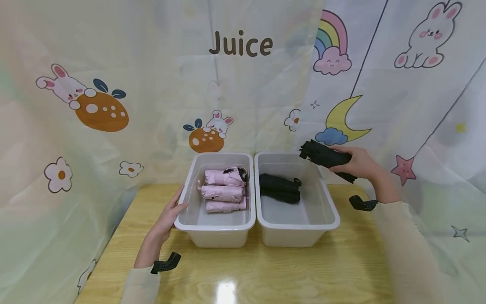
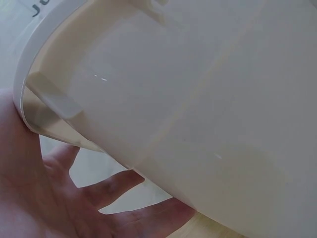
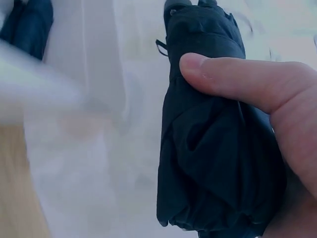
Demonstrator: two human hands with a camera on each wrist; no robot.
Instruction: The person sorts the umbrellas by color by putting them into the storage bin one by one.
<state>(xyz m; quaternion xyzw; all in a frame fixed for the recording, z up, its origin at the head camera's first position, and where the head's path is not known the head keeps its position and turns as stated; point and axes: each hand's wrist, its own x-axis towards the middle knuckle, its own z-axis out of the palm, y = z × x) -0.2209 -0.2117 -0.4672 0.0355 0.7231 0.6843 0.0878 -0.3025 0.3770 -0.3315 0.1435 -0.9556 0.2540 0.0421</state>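
Two white plastic bins stand side by side on a wooden table. The left bin [image 1: 197,223] holds three folded pink umbrellas [image 1: 223,192]. In the right bin [image 1: 326,198] lies a folded black umbrella [image 1: 279,188]. My right hand [image 1: 360,164] grips another folded black umbrella [image 1: 324,156] above the right bin's far right corner; the right wrist view shows my thumb [image 3: 237,79] curled over its dark fabric [image 3: 208,153]. My left hand [image 1: 168,216] rests with straight fingers [image 2: 119,186] against the left bin's outer wall [image 2: 198,99].
The wooden table [image 1: 265,270] stretches toward me in front of the bins. A cartoon-printed curtain [image 1: 114,84] hangs close behind and around both sides.
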